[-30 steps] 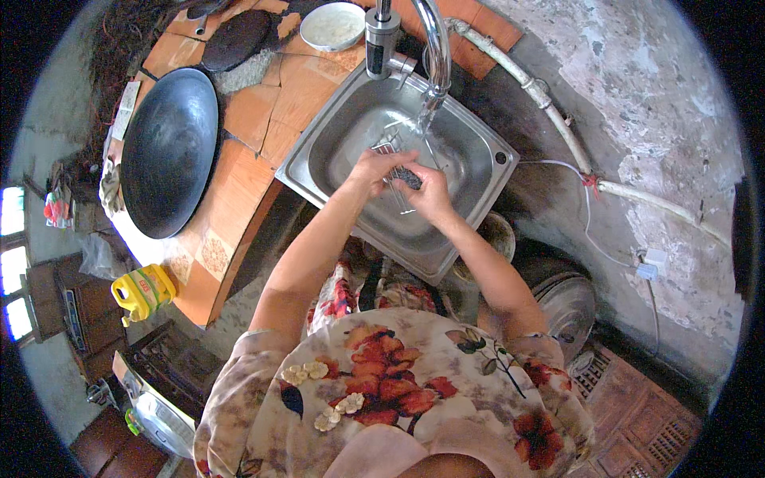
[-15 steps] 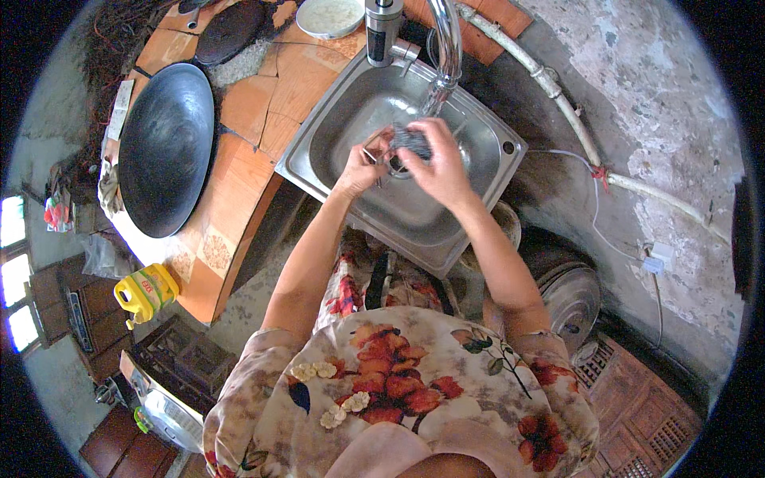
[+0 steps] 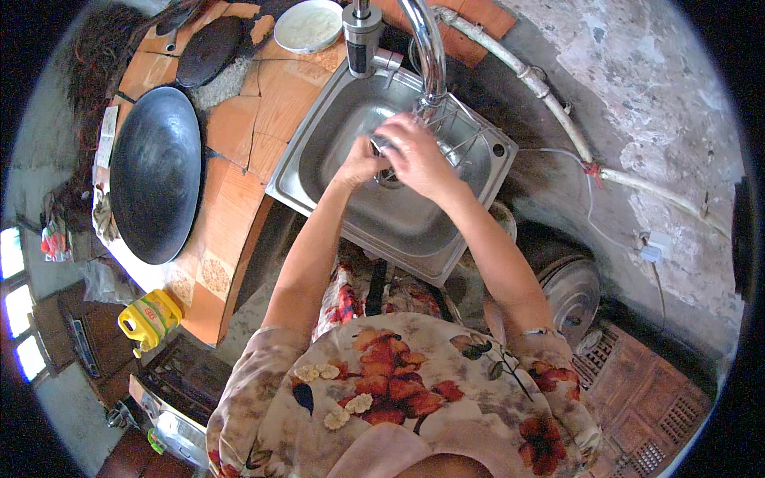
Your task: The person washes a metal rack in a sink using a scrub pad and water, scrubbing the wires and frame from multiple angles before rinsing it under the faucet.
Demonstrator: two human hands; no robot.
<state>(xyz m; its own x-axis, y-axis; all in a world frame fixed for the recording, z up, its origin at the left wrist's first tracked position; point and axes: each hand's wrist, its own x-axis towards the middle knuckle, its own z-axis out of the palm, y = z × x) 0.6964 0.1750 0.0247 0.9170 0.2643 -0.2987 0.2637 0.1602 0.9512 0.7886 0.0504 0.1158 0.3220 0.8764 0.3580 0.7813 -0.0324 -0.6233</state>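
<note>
Over the stainless steel sink (image 3: 319,103), my two hands meet just below the curved chrome faucet (image 3: 433,60). My left hand (image 3: 362,165) has its fingers curled closed; what they grip is hidden. My right hand (image 3: 413,155) is bent over the left fingers, somewhat smeared by motion. Between the hands shows a bit of a dark grey scrubber (image 3: 383,144), mostly covered by the right fingers. Below them part of the drain (image 3: 388,178) is visible. Thin metal wires (image 3: 466,143) cross the sink's right side.
On the tiled counter (image 3: 275,76) to the left lie a large black wok (image 3: 156,175), a dark round lid (image 3: 209,52) and a white bowl (image 3: 308,25). A yellow jug (image 3: 150,320) stands near the counter's front corner. A pale pipe (image 3: 550,99) runs along the wall at right.
My right hand has closed in over the left, and the scrubber, plainly seen before, is now mostly covered. A thin metal piece at my left fingers is no longer visible. The view has shifted slightly.
</note>
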